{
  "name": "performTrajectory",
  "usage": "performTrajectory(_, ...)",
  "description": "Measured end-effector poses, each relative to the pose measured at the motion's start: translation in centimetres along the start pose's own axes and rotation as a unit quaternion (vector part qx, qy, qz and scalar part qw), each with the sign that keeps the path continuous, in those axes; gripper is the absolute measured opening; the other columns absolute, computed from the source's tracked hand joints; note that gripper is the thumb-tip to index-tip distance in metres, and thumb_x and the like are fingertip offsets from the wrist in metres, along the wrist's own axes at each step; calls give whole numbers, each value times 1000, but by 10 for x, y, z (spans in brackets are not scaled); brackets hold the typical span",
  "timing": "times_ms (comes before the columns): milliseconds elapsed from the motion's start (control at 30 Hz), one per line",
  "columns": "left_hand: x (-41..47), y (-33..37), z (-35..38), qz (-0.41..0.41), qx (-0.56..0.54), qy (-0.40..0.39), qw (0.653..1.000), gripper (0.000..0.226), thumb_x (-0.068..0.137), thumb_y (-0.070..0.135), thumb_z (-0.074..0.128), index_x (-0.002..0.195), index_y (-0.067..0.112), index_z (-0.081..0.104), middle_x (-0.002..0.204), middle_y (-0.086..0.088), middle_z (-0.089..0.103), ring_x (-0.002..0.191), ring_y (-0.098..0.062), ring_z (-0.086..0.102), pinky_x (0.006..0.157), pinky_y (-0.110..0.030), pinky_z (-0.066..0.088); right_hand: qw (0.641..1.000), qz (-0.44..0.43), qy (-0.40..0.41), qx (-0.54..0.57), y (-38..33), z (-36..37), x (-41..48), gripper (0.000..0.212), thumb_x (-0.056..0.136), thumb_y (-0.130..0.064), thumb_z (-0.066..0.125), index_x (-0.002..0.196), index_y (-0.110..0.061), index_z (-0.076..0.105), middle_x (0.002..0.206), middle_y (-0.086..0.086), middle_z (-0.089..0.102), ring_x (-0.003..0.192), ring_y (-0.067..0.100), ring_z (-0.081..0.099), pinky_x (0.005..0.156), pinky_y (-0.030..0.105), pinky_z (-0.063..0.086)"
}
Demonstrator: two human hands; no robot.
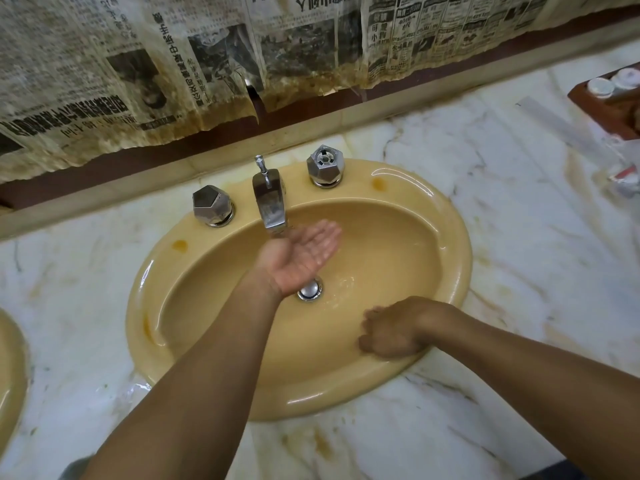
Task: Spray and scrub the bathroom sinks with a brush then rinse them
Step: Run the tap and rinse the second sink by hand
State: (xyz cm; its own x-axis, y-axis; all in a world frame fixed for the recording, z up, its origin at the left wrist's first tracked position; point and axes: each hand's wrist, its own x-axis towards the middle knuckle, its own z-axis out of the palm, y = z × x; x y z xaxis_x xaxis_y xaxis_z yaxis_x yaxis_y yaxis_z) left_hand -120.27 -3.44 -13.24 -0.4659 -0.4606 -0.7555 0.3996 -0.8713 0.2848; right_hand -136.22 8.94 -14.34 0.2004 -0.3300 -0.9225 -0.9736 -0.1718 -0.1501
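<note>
**While one palm cups under the spout, the other hand curls against the basin wall**

Where the marble-patterned countertop is cut out, an oval sink of glossy mustard-yellow ceramic sits with its rounded rim raised above the stone. Its bowl is smooth and wet, with ripples of water beside the round chrome drain plug. On the back of the rim stand two faceted metal knobs, the left knob dull and the right knob brighter, well apart, with a tarnished, squared spout between them. Two small orange stains mark the rim.

The left hand lies palm up just under the spout's mouth, fingers straight, together and slightly cupped, the skin wet. The right hand rests back-up on the bowl's inner wall at its near right side, fingers curled under; whether it holds anything I cannot tell. Both forearms cross the near rim.

Open stone lies to the right of the sink and in front of it, streaked with yellowish marks. At the far left edge shows the curve of a second sink in the same yellow. Behind the knobs runs a beige ledge, and above it hangs stained, ragged-edged newspaper. At the far right corner sits a brown tray holding white-capped containers.
</note>
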Motion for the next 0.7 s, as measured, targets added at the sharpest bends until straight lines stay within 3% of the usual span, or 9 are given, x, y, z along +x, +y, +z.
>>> performTrajectory(100, -7, -22, 24, -68, 84, -91, 990, 47, 111, 23, 36, 137, -12, 54, 139, -28, 60, 133, -38, 57, 105, -49, 49, 994, 33, 65, -86, 25, -13, -1, 76, 94, -57, 15, 160, -22, 28, 170, 1, 11, 157, 20, 10, 125, 49, 11)
performTrajectory(200, -17, -27, 30, -63, 154, -93, 982, 48, 111, 26, 35, 139, -9, 54, 139, -25, 62, 135, -33, 57, 110, -44, 49, 949, 122, 190, -220, 58, -31, 4, 67, 104, -46, 23, 164, -20, 8, 171, 0, -5, 156, 17, -14, 125, 41, -11)
performTrajectory(300, -23, -14, 10, -3, 143, -42, 989, 46, 112, 27, 35, 135, -6, 58, 138, -22, 64, 134, -30, 59, 113, -42, 45, 960, 111, 152, -206, 52, -30, 10, 75, 103, -55, 22, 163, -17, -4, 169, 3, -17, 155, 16, -19, 126, 42, -10)
performTrajectory(367, -24, -2, -11, 28, 115, -10, 993, 45, 112, 25, 34, 134, -6, 58, 138, -21, 64, 132, -30, 60, 113, -42, 45, 993, 32, 22, -113, 32, -19, 11, 72, 104, -56, 21, 163, -16, 11, 171, 6, -4, 158, 22, -2, 127, 48, 4)
performTrajectory(433, -24, 8, -30, 45, 96, 18, 994, 43, 111, 22, 33, 130, -6, 60, 138, -21, 64, 129, -30, 62, 112, -42, 45, 994, -41, -65, -74, 26, -16, 5, 65, 105, -53, 19, 160, -19, 24, 170, 8, 9, 157, 27, 10, 124, 55, 15)
performTrajectory(500, -26, 14, -42, 50, 87, 33, 994, 43, 111, 23, 33, 127, -5, 61, 135, -21, 66, 125, -31, 64, 108, -42, 48, 996, 13, -10, -90, 41, -25, 2, 72, 100, -59, 22, 161, -20, 24, 170, 5, 11, 155, 28, 15, 125, 50, 17)
performTrajectory(567, -27, 16, -48, 52, 79, 39, 995, 42, 111, 25, 35, 130, -4, 59, 131, -21, 68, 123, -32, 65, 102, -42, 51, 976, 99, 102, -165, 61, -35, 1, 78, 102, -62, 18, 164, -17, 5, 171, 2, -9, 158, 20, -4, 127, 40, 2)
performTrajectory(633, -27, 17, -51, 53, 77, 39, 995, 42, 111, 26, 35, 131, -3, 58, 130, -21, 69, 122, -33, 66, 102, -42, 51, 961, 126, 155, -190, 67, -36, 0, 79, 103, -62, 11, 162, -15, -9, 168, 0, -22, 154, 14, -20, 126, 38, -9)
performTrajectory(700, -26, 16, -54, 52, 74, 40, 995, 43, 111, 26, 35, 133, -4, 57, 130, -21, 69, 122, -33, 66, 105, -43, 49, 977, 108, 123, -134, 55, -26, 0, 80, 101, -65, 13, 164, -16, 8, 171, 3, -4, 158, 22, -1, 127, 41, 5)
